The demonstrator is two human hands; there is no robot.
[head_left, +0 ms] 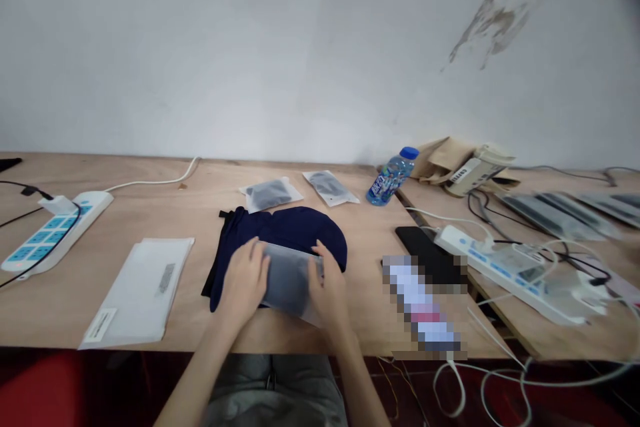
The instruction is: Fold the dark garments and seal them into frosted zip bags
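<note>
Between my two hands is a frosted plastic bag (289, 282) with something dark and flat inside. My left hand (246, 278) grips its left edge, thumb on top. At the opposite edge, my right hand (326, 280) pinches the plastic between thumb and fingers. Under and behind the bag lies a folded navy blue cloth item (300, 227) with a black edge on its left; its kind is not clear. Two more frosted bags with dark contents, one on the left (270, 194) and one on the right (330, 187), lie farther back on the wooden table (200, 327).
Flat white plastic bags (143, 290) with labels lie on the left, near a power strip (55, 233). To the right are a blue-capped bottle (393, 177), a phone (423, 307), a black flat object (430, 253), another power strip (510, 277) with cables, and a paper cup (477, 170).
</note>
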